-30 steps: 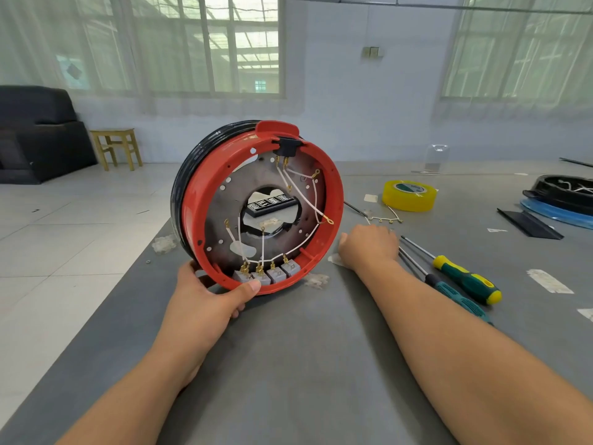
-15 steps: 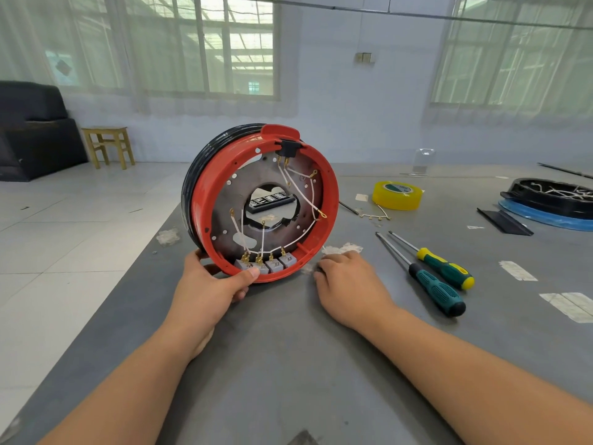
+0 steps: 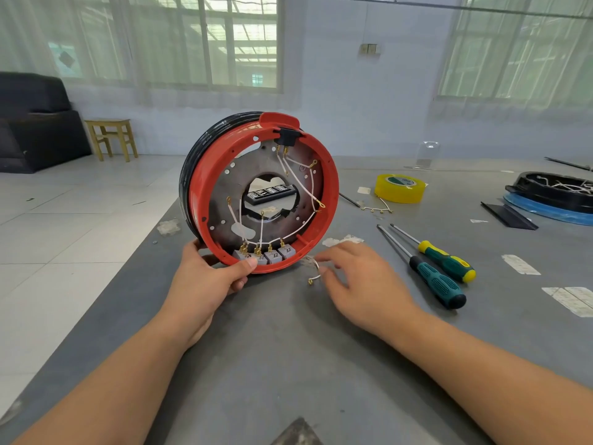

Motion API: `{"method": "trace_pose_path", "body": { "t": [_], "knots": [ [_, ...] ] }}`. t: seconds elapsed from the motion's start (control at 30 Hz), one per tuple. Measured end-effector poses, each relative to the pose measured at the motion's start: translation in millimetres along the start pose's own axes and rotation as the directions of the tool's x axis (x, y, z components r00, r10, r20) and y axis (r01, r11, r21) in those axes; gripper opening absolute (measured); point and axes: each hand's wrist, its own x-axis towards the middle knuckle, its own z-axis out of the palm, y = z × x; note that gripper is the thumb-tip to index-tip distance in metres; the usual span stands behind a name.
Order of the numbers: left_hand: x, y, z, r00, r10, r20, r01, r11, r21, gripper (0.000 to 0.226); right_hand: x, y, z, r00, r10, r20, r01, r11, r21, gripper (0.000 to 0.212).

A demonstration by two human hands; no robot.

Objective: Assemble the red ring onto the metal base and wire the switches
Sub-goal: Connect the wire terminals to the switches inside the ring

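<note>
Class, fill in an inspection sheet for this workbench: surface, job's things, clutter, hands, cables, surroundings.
Surface: grey table, with tape scraps.
Job's things: red ring seated on metal base, stood on edge; grey switches inside at the bottom.
Clutter: two screwdrivers, yellow tape roll, black tray.
Hands: left hand grips the ring's lower rim; right hand pinches a loose wire.
Cables: white wires across the base.
Surroundings: windows, wooden stool, dark sofa.
</note>
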Motion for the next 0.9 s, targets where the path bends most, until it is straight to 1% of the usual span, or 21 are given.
{"method": "trace_pose_path", "body": {
  "t": [0.03, 0.07, 0.17, 0.2, 0.23, 0.33, 0.43, 0.57, 0.67, 0.77, 0.9],
  "knots": [
    [0, 0, 0, 1.000, -0.001, 0.003, 0.001, 1.000, 0.001, 0.073, 3, 7, -2, 0.999, 0.037, -0.033, -0.036, 0.999, 0.040, 0.022],
    [1, 0, 0, 1.000, -0.003, 0.006, 0.003, 1.000, 0.000, 0.074, 5, 14, -3, 0.996, 0.085, -0.025, -0.083, 0.994, 0.076, 0.018],
    [2, -1, 0, 1.000, -0.004, 0.006, 0.004, 1.000, -0.009, 0.074, 13, 25, -4, 0.957, 0.261, 0.126, -0.280, 0.945, 0.168, 0.007],
    [3, -1, 0, 1.000, -0.002, 0.006, 0.002, 1.000, -0.011, 0.073, 16, 26, -3, 0.936, 0.306, 0.172, -0.335, 0.925, 0.179, 0.009],
    [3, -2, 0, 1.000, -0.001, 0.006, 0.001, 1.000, -0.016, 0.071, 19, 26, -1, 0.921, 0.335, 0.199, -0.369, 0.914, 0.170, 0.016],
    [3, -3, 0, 1.000, 0.001, 0.009, -0.001, 1.000, -0.019, 0.069, 30, 19, 5, 0.888, 0.391, 0.241, -0.427, 0.896, 0.120, 0.031],
    [3, -3, 0, 1.000, -0.001, 0.012, 0.001, 1.000, -0.019, 0.069, 35, 11, 10, 0.868, 0.419, 0.266, -0.445, 0.895, 0.042, 0.035],
    [4, -4, 0, 1.000, -0.009, 0.010, 0.009, 1.000, -0.015, 0.072, 32, 7, 9, 0.859, 0.419, 0.296, -0.434, 0.901, -0.013, 0.027],
    [6, -3, -1, 1.000, -0.024, 0.003, 0.024, 1.000, -0.014, 0.080, 25, 8, 7, 0.874, 0.385, 0.297, -0.398, 0.917, -0.017, 0.023],
    [6, -3, -1, 0.999, -0.034, 0.003, 0.034, 0.999, -0.019, 0.081, 15, 13, 5, 0.902, 0.341, 0.263, -0.368, 0.928, 0.059, 0.020],
    [5, -2, -1, 0.999, -0.036, 0.004, 0.036, 0.999, -0.030, 0.075, 9, 19, 0, 0.920, 0.318, 0.229, -0.364, 0.909, 0.201, 0.018]
  ]
}}
